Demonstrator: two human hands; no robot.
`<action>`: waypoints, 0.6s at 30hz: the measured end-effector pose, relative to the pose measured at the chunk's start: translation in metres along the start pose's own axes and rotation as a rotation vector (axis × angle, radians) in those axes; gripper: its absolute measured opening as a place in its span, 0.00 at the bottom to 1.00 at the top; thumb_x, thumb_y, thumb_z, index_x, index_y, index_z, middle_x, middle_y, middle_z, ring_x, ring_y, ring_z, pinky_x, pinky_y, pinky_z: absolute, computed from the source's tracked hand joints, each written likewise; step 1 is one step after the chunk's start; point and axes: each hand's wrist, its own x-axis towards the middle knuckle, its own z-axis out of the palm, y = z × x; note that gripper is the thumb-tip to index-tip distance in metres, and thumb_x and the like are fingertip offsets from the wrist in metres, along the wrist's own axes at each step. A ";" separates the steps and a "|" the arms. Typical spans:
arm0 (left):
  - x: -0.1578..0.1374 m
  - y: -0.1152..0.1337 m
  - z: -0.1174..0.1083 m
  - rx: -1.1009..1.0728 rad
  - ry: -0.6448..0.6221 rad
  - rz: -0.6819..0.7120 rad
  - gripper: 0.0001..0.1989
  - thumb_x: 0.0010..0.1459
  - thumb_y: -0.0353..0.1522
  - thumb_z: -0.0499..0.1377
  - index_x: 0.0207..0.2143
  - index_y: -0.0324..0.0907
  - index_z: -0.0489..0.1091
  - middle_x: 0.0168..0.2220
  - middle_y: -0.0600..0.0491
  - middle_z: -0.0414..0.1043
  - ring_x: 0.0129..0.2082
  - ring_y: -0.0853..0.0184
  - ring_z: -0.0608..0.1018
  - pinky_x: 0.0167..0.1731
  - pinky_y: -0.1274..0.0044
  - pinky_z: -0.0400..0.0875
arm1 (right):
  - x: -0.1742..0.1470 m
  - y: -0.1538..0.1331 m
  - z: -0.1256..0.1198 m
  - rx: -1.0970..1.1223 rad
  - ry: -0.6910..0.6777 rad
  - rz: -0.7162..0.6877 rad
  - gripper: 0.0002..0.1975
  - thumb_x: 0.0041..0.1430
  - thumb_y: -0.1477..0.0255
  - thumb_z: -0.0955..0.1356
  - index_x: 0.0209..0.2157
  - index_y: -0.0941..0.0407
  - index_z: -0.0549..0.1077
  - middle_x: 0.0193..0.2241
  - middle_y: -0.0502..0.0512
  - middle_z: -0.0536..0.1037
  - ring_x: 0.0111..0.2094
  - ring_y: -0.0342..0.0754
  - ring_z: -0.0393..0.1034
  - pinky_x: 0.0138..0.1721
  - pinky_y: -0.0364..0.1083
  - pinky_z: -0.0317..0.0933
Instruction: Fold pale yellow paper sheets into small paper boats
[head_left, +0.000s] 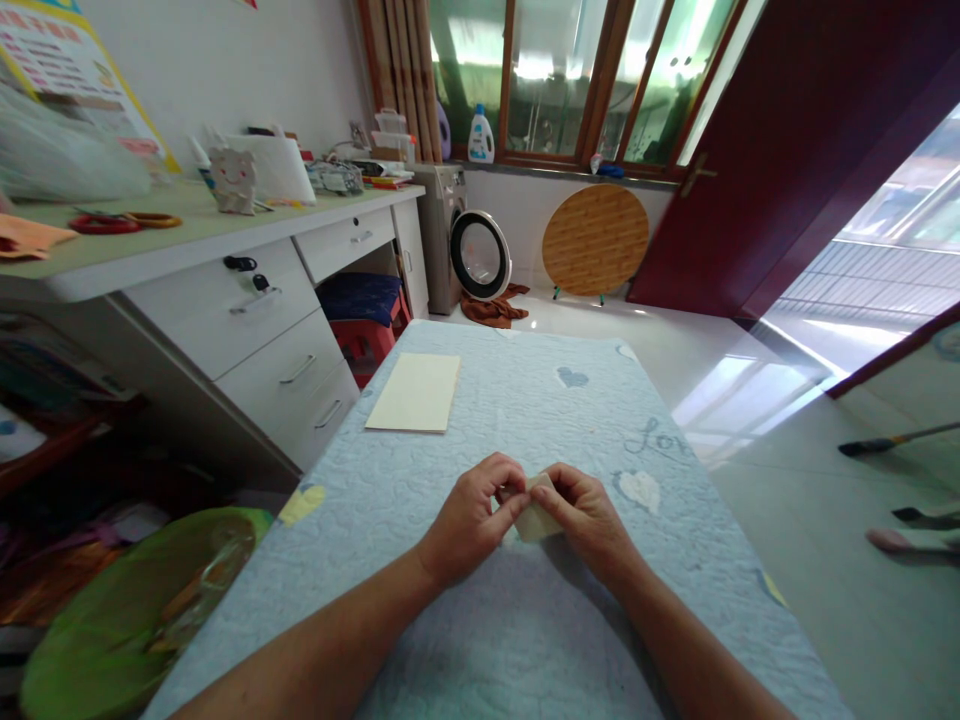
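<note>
Between my two hands is a small piece of cream-coloured paper [537, 524], held just above the cloth-covered table. My left hand [478, 512] pinches its upper left edge between thumb and forefinger. With its thumb laid across the front, my right hand [589, 512] grips the upper right part. The fingertips of both hands nearly meet at the top of the paper, and they hide that edge. Farther off to the left, a flat stack of cream paper sheets [415, 393] lies on the light blue quilted cloth [517, 400].
A white desk [247, 290] with drawers runs along the left, bearing scissors [105, 222] and other items. A green bin [142, 610] stands at the table's lower left. Behind are a red stool [364, 325], a washing machine [442, 235] with its door open, and a round wooden tabletop [596, 240].
</note>
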 end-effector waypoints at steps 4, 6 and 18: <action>0.002 0.000 -0.001 -0.108 0.015 -0.104 0.07 0.60 0.34 0.58 0.29 0.41 0.67 0.35 0.53 0.68 0.35 0.67 0.71 0.35 0.77 0.66 | 0.000 0.000 -0.001 -0.008 0.001 0.006 0.22 0.53 0.50 0.70 0.26 0.56 0.69 0.20 0.46 0.64 0.22 0.41 0.56 0.23 0.41 0.50; 0.002 0.000 -0.002 -0.146 0.016 -0.130 0.07 0.59 0.34 0.58 0.29 0.41 0.67 0.35 0.53 0.68 0.35 0.67 0.71 0.34 0.77 0.67 | 0.000 0.000 -0.001 -0.038 0.004 -0.006 0.21 0.54 0.51 0.69 0.25 0.56 0.68 0.20 0.46 0.63 0.22 0.41 0.55 0.23 0.41 0.50; 0.000 0.002 0.001 -0.025 -0.041 0.033 0.05 0.60 0.28 0.58 0.29 0.41 0.68 0.37 0.52 0.69 0.39 0.66 0.73 0.42 0.75 0.67 | 0.001 0.003 0.001 -0.184 0.061 -0.027 0.13 0.55 0.64 0.67 0.22 0.56 0.67 0.18 0.46 0.62 0.22 0.41 0.56 0.23 0.41 0.50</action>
